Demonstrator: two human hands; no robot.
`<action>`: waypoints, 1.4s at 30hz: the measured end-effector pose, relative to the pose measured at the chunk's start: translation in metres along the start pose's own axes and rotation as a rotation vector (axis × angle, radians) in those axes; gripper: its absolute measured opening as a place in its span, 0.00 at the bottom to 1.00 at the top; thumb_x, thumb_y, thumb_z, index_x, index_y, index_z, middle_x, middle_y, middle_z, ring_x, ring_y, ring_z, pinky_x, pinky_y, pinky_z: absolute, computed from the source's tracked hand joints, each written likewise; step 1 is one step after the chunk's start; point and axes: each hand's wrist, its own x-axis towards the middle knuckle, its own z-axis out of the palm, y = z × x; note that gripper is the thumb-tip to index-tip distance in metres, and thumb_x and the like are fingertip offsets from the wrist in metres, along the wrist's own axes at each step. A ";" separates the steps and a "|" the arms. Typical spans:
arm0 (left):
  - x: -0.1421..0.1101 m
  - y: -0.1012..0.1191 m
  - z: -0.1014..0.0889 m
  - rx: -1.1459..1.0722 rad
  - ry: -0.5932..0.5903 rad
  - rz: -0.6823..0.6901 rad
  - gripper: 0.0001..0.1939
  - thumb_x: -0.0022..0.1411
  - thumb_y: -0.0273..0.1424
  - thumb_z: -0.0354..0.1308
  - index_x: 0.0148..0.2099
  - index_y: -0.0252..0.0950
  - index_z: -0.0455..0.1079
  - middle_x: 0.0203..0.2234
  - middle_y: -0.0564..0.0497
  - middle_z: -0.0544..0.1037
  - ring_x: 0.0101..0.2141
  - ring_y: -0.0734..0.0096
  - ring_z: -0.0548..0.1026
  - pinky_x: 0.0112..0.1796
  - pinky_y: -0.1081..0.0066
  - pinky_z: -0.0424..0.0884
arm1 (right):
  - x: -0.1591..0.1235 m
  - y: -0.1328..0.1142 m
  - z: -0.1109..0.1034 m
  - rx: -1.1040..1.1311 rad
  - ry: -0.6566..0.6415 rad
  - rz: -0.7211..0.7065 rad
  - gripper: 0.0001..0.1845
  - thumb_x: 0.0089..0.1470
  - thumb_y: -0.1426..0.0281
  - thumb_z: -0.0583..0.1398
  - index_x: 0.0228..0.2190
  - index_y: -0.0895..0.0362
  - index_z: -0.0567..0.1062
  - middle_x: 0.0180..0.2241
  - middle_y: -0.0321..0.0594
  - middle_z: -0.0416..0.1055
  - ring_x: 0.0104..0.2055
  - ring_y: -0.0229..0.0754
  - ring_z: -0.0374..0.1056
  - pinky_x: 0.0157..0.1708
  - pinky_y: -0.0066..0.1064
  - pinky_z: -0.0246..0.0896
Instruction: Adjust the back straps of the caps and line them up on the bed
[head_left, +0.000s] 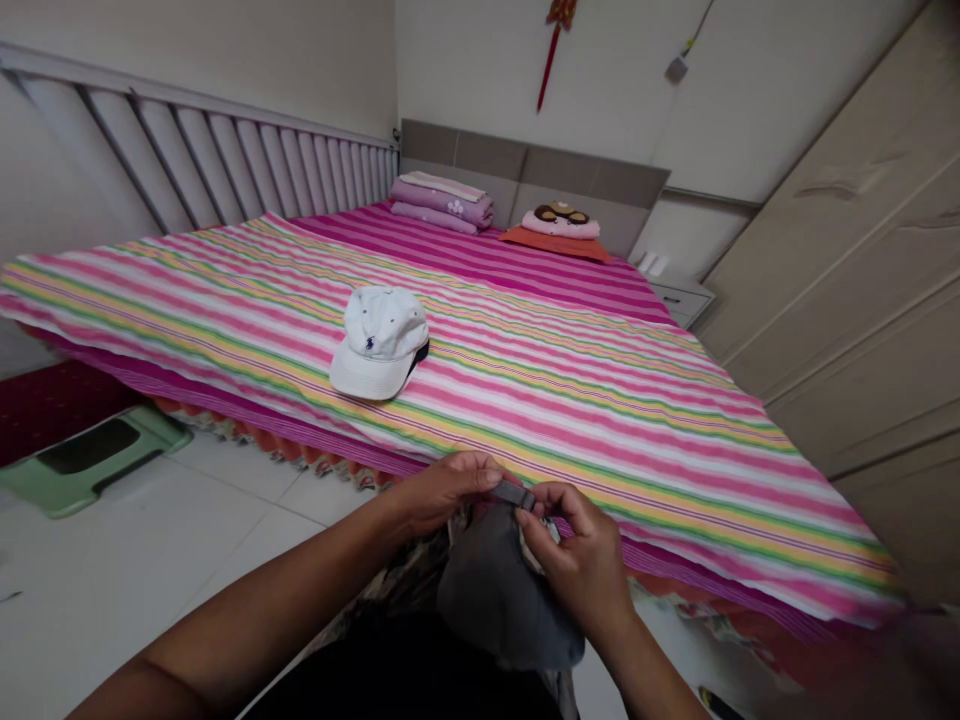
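Gray cap is in both hands, in front of the person's dark clothing, just off the near edge of the bed. Soft fabric, plain dark gray, crown rounded and hanging below the fingers, looks slightly slumped, bluish toward the lower right. Strap at its top edge is a short gray band, pulled out roughly straight between the hands. Left hand is closed in a pinch on the strap's left end, thumb on top. Right hand is closed too, thumb and index pinching the strap's right end. A pale patch shows beside the right fingers; can't tell if it's lining or a print. Hard to make out: fastener type, as fingertips cover both strap ends and the area is small and dark. Brim can't be picked out. Part of the cap's right side is behind the right hand; lower edge blends into shadow near the dark clothing. Both forearms are cut off by the bottom frame edge. White cap sits on the striped bed cover, well apart from the hands, small dark logo on the front; its back is mostly hidden, only a bit of dark strap visible at the side.
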 end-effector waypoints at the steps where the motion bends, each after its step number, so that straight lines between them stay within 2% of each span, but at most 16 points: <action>1: -0.001 0.001 -0.001 0.011 0.002 0.002 0.13 0.50 0.37 0.59 0.32 0.30 0.69 0.24 0.51 0.71 0.26 0.76 0.67 0.29 0.76 0.59 | 0.001 0.000 0.000 0.029 -0.012 0.026 0.04 0.45 0.69 0.58 0.28 0.55 0.68 0.24 0.36 0.66 0.26 0.39 0.63 0.28 0.30 0.58; 5: 0.000 0.009 -0.002 0.015 0.017 -0.025 0.16 0.52 0.41 0.57 0.34 0.32 0.67 0.27 0.50 0.71 0.29 0.74 0.67 0.31 0.75 0.60 | 0.005 -0.004 0.001 0.210 -0.106 0.146 0.05 0.44 0.68 0.59 0.26 0.56 0.67 0.21 0.32 0.61 0.22 0.35 0.58 0.22 0.27 0.54; 8: 0.003 0.015 0.002 0.058 -0.032 -0.055 0.19 0.53 0.45 0.53 0.33 0.32 0.66 0.22 0.53 0.68 0.24 0.78 0.64 0.26 0.77 0.57 | 0.011 -0.007 0.001 0.376 -0.178 0.240 0.07 0.43 0.68 0.60 0.26 0.56 0.65 0.18 0.29 0.55 0.19 0.32 0.51 0.18 0.24 0.47; 11: 0.007 0.018 0.006 0.161 -0.120 -0.096 0.16 0.48 0.41 0.60 0.28 0.31 0.64 0.18 0.57 0.63 0.19 0.82 0.59 0.22 0.78 0.52 | 0.015 -0.008 -0.001 0.500 -0.250 0.291 0.09 0.42 0.68 0.60 0.26 0.56 0.64 0.18 0.27 0.52 0.19 0.31 0.49 0.18 0.24 0.45; 14: 0.009 0.018 0.007 0.150 -0.142 -0.136 0.15 0.45 0.36 0.63 0.26 0.32 0.62 0.17 0.57 0.63 0.18 0.83 0.58 0.21 0.79 0.51 | 0.017 -0.005 -0.004 0.569 -0.337 0.285 0.11 0.42 0.68 0.61 0.29 0.56 0.64 0.20 0.29 0.56 0.21 0.32 0.52 0.20 0.24 0.48; 16: 0.010 0.018 0.007 0.101 -0.139 -0.130 0.14 0.45 0.35 0.63 0.25 0.32 0.62 0.17 0.57 0.64 0.18 0.83 0.59 0.21 0.79 0.51 | 0.016 -0.004 -0.006 0.476 -0.332 0.221 0.12 0.42 0.68 0.61 0.30 0.56 0.65 0.23 0.31 0.60 0.24 0.33 0.55 0.22 0.25 0.51; 18: 0.011 0.017 0.007 0.056 -0.127 -0.111 0.14 0.44 0.34 0.63 0.25 0.32 0.62 0.16 0.57 0.64 0.17 0.83 0.59 0.20 0.79 0.52 | 0.015 -0.003 -0.007 0.288 -0.279 0.133 0.09 0.43 0.68 0.61 0.29 0.55 0.67 0.24 0.33 0.62 0.26 0.35 0.57 0.25 0.26 0.53; 21: 0.010 0.017 0.008 0.015 -0.128 -0.108 0.13 0.44 0.33 0.63 0.25 0.31 0.62 0.16 0.57 0.64 0.17 0.83 0.59 0.20 0.79 0.52 | 0.013 -0.006 -0.009 0.049 -0.198 0.002 0.05 0.46 0.68 0.59 0.27 0.55 0.68 0.23 0.34 0.65 0.25 0.37 0.59 0.25 0.28 0.53; 24: 0.010 0.018 0.010 -0.020 -0.146 -0.106 0.13 0.43 0.31 0.64 0.24 0.31 0.62 0.16 0.57 0.64 0.17 0.83 0.59 0.20 0.79 0.52 | 0.012 -0.009 -0.010 -0.065 -0.125 -0.108 0.04 0.47 0.68 0.58 0.27 0.55 0.68 0.23 0.35 0.66 0.24 0.37 0.60 0.25 0.28 0.53; 29: 0.009 0.016 0.011 -0.035 -0.140 -0.070 0.12 0.43 0.31 0.64 0.24 0.31 0.63 0.16 0.56 0.65 0.18 0.82 0.60 0.20 0.78 0.53 | 0.010 -0.011 -0.008 -0.120 -0.045 -0.188 0.03 0.47 0.69 0.58 0.27 0.55 0.68 0.22 0.35 0.67 0.22 0.36 0.60 0.23 0.27 0.54; 36: 0.007 0.015 0.011 0.028 -0.122 -0.053 0.12 0.44 0.31 0.62 0.24 0.31 0.63 0.16 0.56 0.64 0.17 0.83 0.59 0.20 0.79 0.52 | 0.010 -0.008 -0.008 -0.132 -0.031 -0.254 0.02 0.46 0.71 0.59 0.26 0.57 0.69 0.22 0.35 0.67 0.24 0.36 0.62 0.24 0.25 0.55; 40: 0.008 0.016 0.013 0.048 -0.092 -0.060 0.11 0.43 0.31 0.62 0.23 0.30 0.63 0.16 0.56 0.65 0.17 0.83 0.59 0.19 0.80 0.52 | 0.011 -0.009 -0.009 -0.129 -0.049 -0.226 0.02 0.45 0.72 0.59 0.26 0.57 0.69 0.22 0.35 0.66 0.23 0.36 0.61 0.24 0.26 0.54; 42: 0.010 0.016 0.013 0.047 -0.080 -0.061 0.11 0.43 0.29 0.62 0.23 0.30 0.63 0.16 0.56 0.65 0.16 0.84 0.59 0.19 0.80 0.53 | 0.013 -0.009 -0.010 -0.102 -0.083 -0.153 0.03 0.45 0.71 0.59 0.25 0.57 0.69 0.21 0.35 0.66 0.24 0.36 0.60 0.25 0.26 0.53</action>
